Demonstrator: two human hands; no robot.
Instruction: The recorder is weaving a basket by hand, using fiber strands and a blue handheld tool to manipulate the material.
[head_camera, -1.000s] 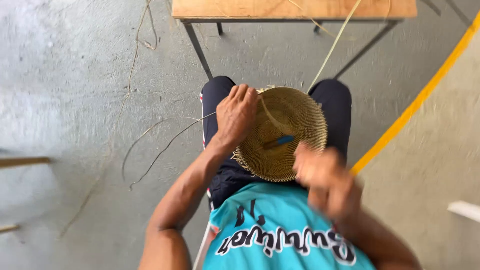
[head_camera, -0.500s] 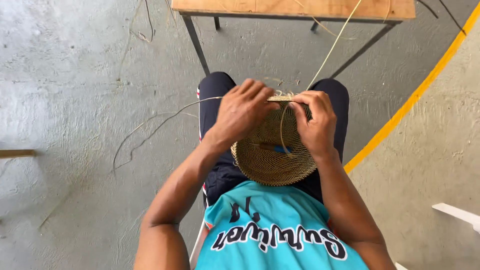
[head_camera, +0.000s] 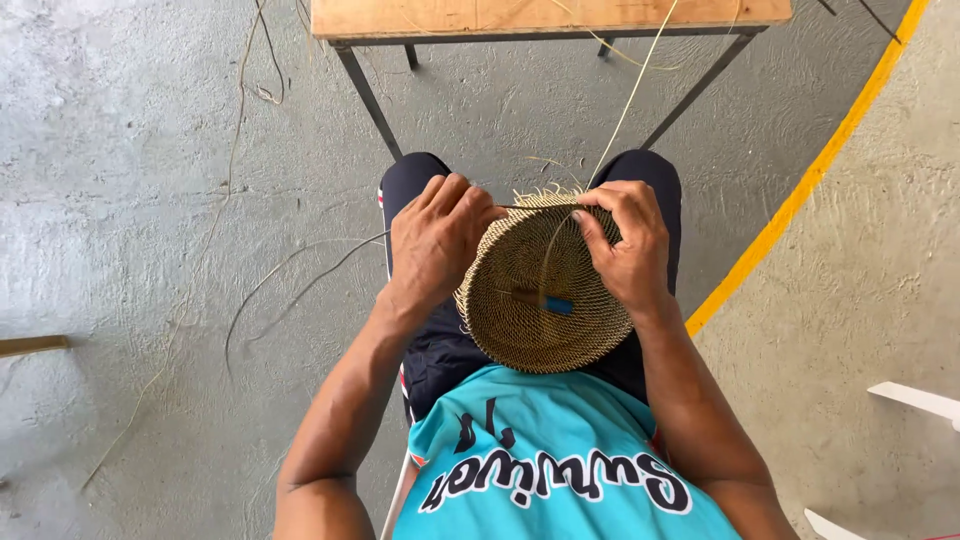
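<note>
A round woven straw basket (head_camera: 520, 330) rests on my lap, its hollow facing up. A small tool with a blue handle (head_camera: 558, 305) lies inside it. My left hand (head_camera: 435, 240) grips the basket's far left rim with the fingers curled. My right hand (head_camera: 625, 240) pinches the far right rim, where loose fibre ends stick up. A long pale straw strand (head_camera: 630, 110) runs from the rim up toward the table.
A wooden table (head_camera: 540, 15) on thin dark metal legs stands just ahead of my knees. Loose straw strands (head_camera: 290, 280) trail over the grey concrete floor at left. A yellow painted line (head_camera: 800, 190) crosses the floor at right. White furniture parts (head_camera: 915, 400) sit at the right edge.
My right hand came up from beside my body to the basket's far rim. The basket tipped from facing me to lying flatter on my lap, and both hands closed on its rim.
</note>
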